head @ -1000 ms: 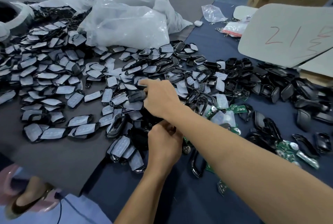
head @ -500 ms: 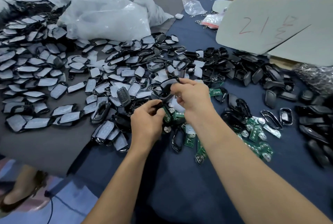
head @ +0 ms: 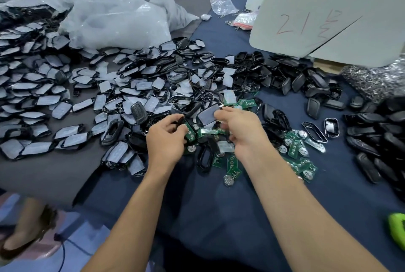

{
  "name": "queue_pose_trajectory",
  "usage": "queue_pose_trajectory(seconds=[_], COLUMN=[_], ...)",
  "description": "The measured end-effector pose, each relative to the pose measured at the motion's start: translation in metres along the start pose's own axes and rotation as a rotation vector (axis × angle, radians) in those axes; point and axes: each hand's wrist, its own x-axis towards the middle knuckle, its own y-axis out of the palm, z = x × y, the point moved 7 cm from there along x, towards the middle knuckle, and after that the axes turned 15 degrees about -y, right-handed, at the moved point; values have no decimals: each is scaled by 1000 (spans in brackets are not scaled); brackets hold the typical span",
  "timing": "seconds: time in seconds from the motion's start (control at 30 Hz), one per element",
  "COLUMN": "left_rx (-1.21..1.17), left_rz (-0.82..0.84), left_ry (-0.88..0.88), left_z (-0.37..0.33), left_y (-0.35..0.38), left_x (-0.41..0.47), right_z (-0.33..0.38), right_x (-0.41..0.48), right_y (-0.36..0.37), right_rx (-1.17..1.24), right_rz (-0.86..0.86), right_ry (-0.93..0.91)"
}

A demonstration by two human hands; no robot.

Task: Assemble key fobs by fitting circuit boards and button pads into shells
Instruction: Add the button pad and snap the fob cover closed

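Assembly is mid-cycle on a single unit, with far more left than done, as I judge it. The left hand (head: 166,140) curls round a dark shell (head: 179,121) with a green board (head: 190,133) at its fingertips; whether the board is fully seated I cannot tell. The right hand (head: 238,129) pinches a grey piece (head: 208,115) by its edge, just above and beside the left hand, likely the next part to go on. So one board and one grey piece are in hand. Loose boards (head: 298,149) on the table (head: 219,217) number roughly a dozen, in two clusters, under the hands and to the right. Bare shells (head: 372,131) at right run to dozens. Film-faced pieces (head: 43,101) at left are past counting. Only one fob (head: 138,112) shows its buttons. Two open rims (head: 314,132) lie apart at right.
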Motion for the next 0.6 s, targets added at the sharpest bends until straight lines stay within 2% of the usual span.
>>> queue_pose_trajectory(seconds=[0.2, 0.3, 0.43, 0.6], left_rx=[-210, -263, -122, -108], left_rz=[42, 177, 387, 364], left_ry=[-1, -37, -28, -84], left_z=[-6, -16, -27, -23], left_y=[-7, 6, 37, 52], left_x=[-12, -28, -55, -65], right_z=[-4, -11, -15, -18], right_x=[-11, -19, -28, -36], right_y=[-18, -22, -21, -32], right_rx=[212, 370, 528, 495], right_rz=[-37, -93, -86, -102], right_ry=[-80, -52, -18, -50])
